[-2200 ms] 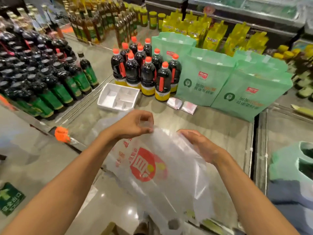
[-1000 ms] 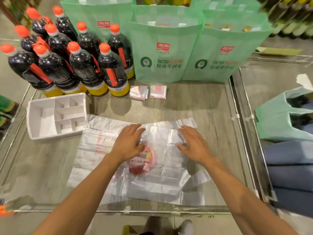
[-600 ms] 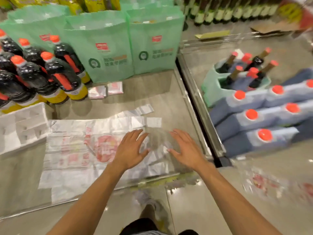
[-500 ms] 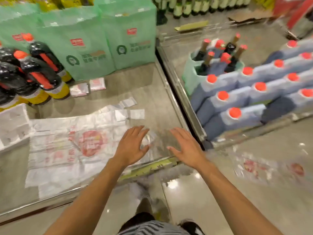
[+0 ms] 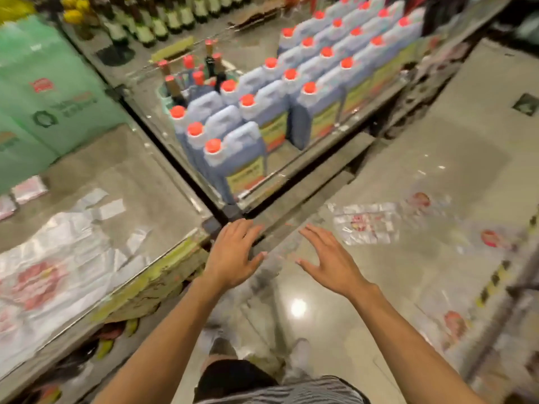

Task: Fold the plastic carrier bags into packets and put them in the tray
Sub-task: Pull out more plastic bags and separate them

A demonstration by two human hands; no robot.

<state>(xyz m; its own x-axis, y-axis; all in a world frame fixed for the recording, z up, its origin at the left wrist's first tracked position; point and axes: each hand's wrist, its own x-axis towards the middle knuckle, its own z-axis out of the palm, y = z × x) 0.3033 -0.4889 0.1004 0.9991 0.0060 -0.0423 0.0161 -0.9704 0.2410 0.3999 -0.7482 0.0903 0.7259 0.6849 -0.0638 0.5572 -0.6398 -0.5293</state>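
Note:
A clear plastic carrier bag (image 5: 55, 266) with a red logo lies spread flat on the grey display table (image 5: 145, 182) at the left. Two small folded packets (image 5: 27, 186) lie at the table's far left edge. More clear carrier bags (image 5: 370, 223) lie on the shiny floor to the right. My left hand (image 5: 233, 253) hovers beyond the table's corner with straight fingers and holds nothing. My right hand (image 5: 329, 259) is spread open above the floor, also holding nothing. The tray is out of view.
Green tote bags (image 5: 55, 94) stand at the back of the table. A second display table (image 5: 320, 158) to the right carries several blue jugs with red caps (image 5: 242, 156). Dark bottles (image 5: 163, 21) line the back. The floor (image 5: 455, 147) stretches to the right; my legs show below.
My view has swung right, away from the flattened bag and the tray. Both hands have left the bag and now hover open past the table's corner, above the floor.

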